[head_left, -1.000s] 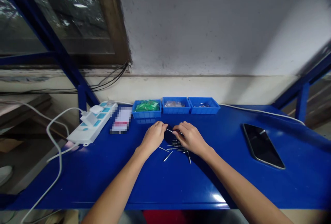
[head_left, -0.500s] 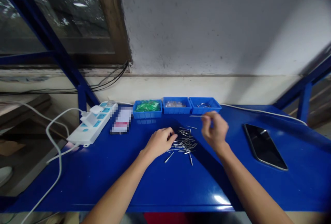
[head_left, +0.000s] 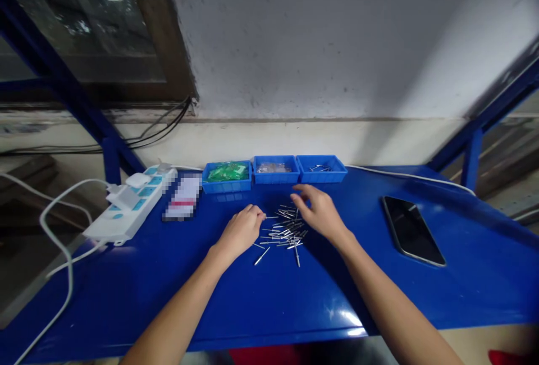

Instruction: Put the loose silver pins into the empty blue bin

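Bent bare forearms over a glossy blue tabletop (head_left: pixel 252 309), reaching in from its near edge. Pinched the end of one slim silver metal rivet (head_left: pixel 273 217) between the thumb and fingertips of the left hand (head_left: pixel 240 230), just beside the left side of a loose heap of silver and dark metal rivets (head_left: pixel 288 231). Held the right hand (head_left: pixel 322 212) at the heap's far right side, thumb and fingers parted and curved towards the left edge. Had the heap spread over the middle of the tabletop, between both hands, its pieces crossed at many angles, with one stray silver rivet (head_left: pixel 261 256) slanted out on the near left side and another (head_left: pixel 297 256) directed towards the near edge.

Faced three shallow blue plastic bins in a row along the far edge: a left bin (head_left: pixel 227 186) with green packets (head_left: pixel 228 172), a middle bin (head_left: pixel 277 178) with clear packets (head_left: pixel 272 168) and a right bin (head_left: pixel 323 177) with a few thin metal pins (head_left: pixel 320 168). Had a white power strip (head_left: pixel 130 213) with pale blue socket panels near the far left corner, a pixelated flat white item with a red band (head_left: pixel 184 195) between strip and left bin, and a black slab-shaped phone (head_left: pixel 413 231) lying aslant between the right hand and the right edge.
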A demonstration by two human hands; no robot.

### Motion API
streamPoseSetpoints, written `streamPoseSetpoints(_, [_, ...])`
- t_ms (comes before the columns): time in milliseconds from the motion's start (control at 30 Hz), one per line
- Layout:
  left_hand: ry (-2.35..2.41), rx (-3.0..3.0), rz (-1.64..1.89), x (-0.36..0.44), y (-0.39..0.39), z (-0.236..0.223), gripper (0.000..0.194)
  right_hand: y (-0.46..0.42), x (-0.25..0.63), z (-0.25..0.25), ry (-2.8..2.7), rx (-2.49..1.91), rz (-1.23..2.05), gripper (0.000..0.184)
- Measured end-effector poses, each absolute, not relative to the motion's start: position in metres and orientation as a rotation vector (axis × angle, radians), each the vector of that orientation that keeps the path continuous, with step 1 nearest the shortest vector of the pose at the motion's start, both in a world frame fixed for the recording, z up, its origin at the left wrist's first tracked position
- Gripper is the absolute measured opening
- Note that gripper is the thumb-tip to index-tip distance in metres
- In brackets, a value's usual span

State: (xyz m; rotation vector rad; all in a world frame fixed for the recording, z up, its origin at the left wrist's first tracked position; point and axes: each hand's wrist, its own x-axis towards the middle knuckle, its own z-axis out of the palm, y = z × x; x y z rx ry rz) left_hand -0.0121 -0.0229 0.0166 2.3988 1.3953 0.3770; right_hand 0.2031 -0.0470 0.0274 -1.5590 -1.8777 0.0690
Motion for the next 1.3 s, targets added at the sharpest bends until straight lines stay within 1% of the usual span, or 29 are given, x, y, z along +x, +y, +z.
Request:
streamPoseSetpoints(100, [1.434, 2.356, 0.493, -0.012, -0.018, 0.014, 0.032, -0.053, 0.179, 0.027, -2.104, -1.369, 0.041, 0.027])
streamPoseSetpoints(200, [1.408, 2.308, 0.601, -0.011, -0.017, 0.015, 0.035, -0.055, 0.169, 0.026, -2.239, -1.277, -0.054, 0.019])
streamPoseSetpoints(333, [1.348, 2.279, 0.660, -0.008, -0.022, 0.020, 0.036, -0.053, 0.170, 0.025, -2.264, -1.241, -0.163, 0.021])
streamPoseSetpoints(400, [1.332, 2.258, 0.660, -0.008, -0.024, 0.022, 0.036, -0.054, 0.174, 0.028, -2.206, -1.195, -0.197, 0.018])
streamPoseSetpoints(467, [1.311, 2.248, 0.641, -0.008, -0.025, 0.022, 0.031, -0.056, 0.180, 0.035, -1.996, -1.147, -0.244, 0.017])
streamPoseSetpoints(567, [1.239, 2.304, 0.588, -0.009, -0.026, 0.020, 0.020, -0.060, 0.193, 0.055, -1.392, -1.057, -0.392, 0.019])
streamPoseSetpoints(633, [1.192, 2.369, 0.523, -0.009, -0.026, 0.019, 0.017, -0.058, 0.206, 0.067, -1.040, -1.021, -0.528, 0.020])
streamPoseSetpoints(700, [1.174, 2.414, 0.441, -0.009, -0.026, 0.018, 0.017, -0.051, 0.221, 0.073, -0.947, -1.136, -0.615, 0.021])
streamPoseSetpoints(767, [1.186, 2.437, 0.380, -0.007, -0.026, 0.018, 0.016, -0.043, 0.233, 0.069, -1.082, -1.382, -0.563, 0.023])
streamPoseSetpoints(867, [1.232, 2.457, 0.374, -0.003, -0.025, 0.018, 0.015, -0.037, 0.235, 0.049, -1.317, -1.637, -0.308, 0.037])
streamPoseSetpoints(933, [1.259, 2.444, 0.418, -0.001, -0.025, 0.017, 0.016, -0.039, 0.224, 0.036, -1.440, -1.647, -0.152, 0.042])
streamPoseSetpoints(1033, [1.280, 2.348, 0.552, -0.002, -0.022, 0.014, 0.019, -0.046, 0.201, 0.027, -1.764, -1.512, 0.008, 0.035])
streamPoseSetpoints(1167, [1.329, 2.187, 0.701, -0.008, -0.016, 0.013, 0.031, -0.051, 0.179, 0.023, -2.116, -1.339, -0.038, 0.025])
streamPoseSetpoints(1300, [1.304, 2.169, 0.735, -0.012, -0.014, 0.017, 0.033, -0.050, 0.172, 0.019, -2.212, -1.285, -0.162, 0.023])
